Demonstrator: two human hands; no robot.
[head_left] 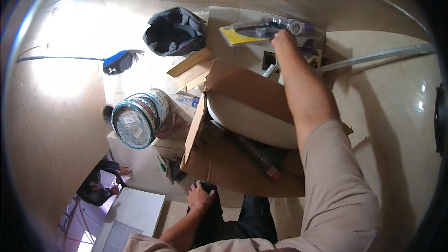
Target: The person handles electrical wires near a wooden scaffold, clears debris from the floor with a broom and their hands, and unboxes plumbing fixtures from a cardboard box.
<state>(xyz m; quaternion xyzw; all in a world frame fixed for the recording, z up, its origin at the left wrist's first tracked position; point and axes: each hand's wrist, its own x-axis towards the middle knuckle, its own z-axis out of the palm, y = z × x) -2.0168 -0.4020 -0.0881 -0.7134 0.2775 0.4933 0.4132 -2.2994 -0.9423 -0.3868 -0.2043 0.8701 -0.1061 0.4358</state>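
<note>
Right hand (pixel 283 40) on blurred clear bag (pixel 266 28), fingers hidden, left hand (pixel 199 198) on knee

brown cardboard box (pixel 242 112) centre | labelled teal-rimmed bucket (pixel 140 117) just left

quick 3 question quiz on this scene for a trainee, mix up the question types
1. True or false: the right hand reaches out to the clear plastic bag by the wall.
2. Where does the left hand rest? A) on the bucket B) on the person's own dark-trousered leg C) on the broom
3. Fill in: the blue-rimmed bucket lies on its ____.

Key
1. True
2. B
3. side
</note>
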